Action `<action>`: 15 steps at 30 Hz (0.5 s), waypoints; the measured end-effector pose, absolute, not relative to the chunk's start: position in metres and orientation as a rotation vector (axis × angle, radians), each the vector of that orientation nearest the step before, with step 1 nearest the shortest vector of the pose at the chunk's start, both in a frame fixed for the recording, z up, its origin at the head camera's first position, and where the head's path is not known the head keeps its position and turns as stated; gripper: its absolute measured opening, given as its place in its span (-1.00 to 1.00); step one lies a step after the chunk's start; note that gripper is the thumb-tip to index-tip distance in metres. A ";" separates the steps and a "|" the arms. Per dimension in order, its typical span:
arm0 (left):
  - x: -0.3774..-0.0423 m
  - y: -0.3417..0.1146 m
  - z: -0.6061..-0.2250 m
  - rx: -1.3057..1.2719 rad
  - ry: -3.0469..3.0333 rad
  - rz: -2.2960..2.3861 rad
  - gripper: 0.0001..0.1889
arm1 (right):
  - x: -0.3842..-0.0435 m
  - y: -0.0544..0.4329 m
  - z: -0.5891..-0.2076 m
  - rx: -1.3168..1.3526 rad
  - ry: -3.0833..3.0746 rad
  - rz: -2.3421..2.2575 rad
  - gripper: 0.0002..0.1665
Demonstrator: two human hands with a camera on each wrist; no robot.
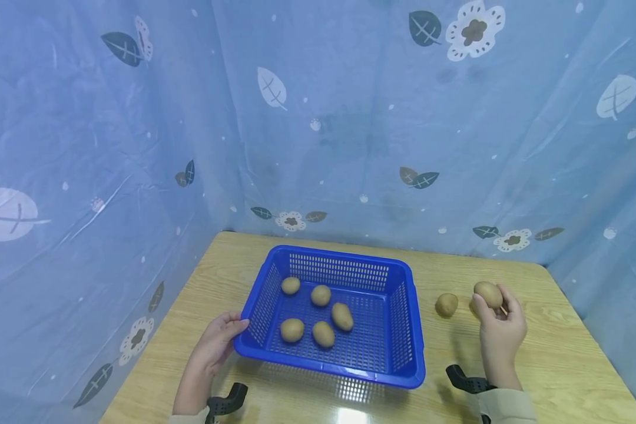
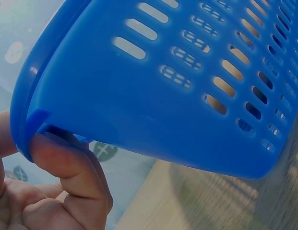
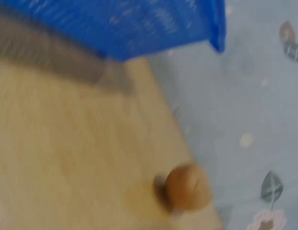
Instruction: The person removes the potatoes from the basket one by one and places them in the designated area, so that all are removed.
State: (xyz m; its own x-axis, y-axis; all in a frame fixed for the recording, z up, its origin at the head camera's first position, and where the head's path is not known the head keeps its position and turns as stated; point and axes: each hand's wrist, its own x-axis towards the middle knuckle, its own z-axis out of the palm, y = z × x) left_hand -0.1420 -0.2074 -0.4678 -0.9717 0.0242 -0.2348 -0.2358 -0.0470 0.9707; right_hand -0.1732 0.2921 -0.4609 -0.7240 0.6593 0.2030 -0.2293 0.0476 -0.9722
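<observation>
A blue plastic basket [image 1: 328, 370] with slotted walls stands on the table, several potatoes [image 1: 292, 330] spread over the left and middle of its floor. My left hand [image 1: 212, 344] grips the basket's left rim near the front corner. In the left wrist view, curled fingers [image 2: 67, 167] hook under that rim, beside the basket's outer wall [image 2: 139, 105]. Right of the basket, my right hand [image 1: 500, 327] holds a potato [image 1: 488, 294] between thumb and fingers. Another potato [image 1: 446, 305] lies on the table just left of it; the blurred right wrist view shows a potato [image 3: 188, 187] on the wood.
The pale wooden table [image 1: 556, 353] is bounded at the back and sides by a blue curtain [image 1: 350, 135] with leaf and flower prints. Black wrist mounts [image 1: 228, 400] sit on both forearms. Light glares off the table in front of the basket.
</observation>
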 end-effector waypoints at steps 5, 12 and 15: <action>-0.142 -0.208 -0.465 -0.225 2.021 2.155 -0.65 | -0.172 0.310 -0.478 -0.544 -1.741 1.732 -0.32; -0.142 -0.206 -0.464 -0.241 2.023 2.158 -0.64 | -0.170 0.337 -0.495 -0.722 -1.695 1.807 -0.27; -0.141 -0.206 -0.465 -0.259 2.023 2.164 -0.65 | -0.169 0.346 -0.499 -0.786 -1.663 1.858 -0.24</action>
State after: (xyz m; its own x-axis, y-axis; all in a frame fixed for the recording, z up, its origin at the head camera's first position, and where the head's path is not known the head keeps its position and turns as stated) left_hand -0.1414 -0.2059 -0.4652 -0.9710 0.0039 -0.2392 -0.2389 -0.0669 0.9687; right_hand -0.1692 0.3462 -0.4992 -0.6960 0.7138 -0.0782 -0.0012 -0.1100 -0.9939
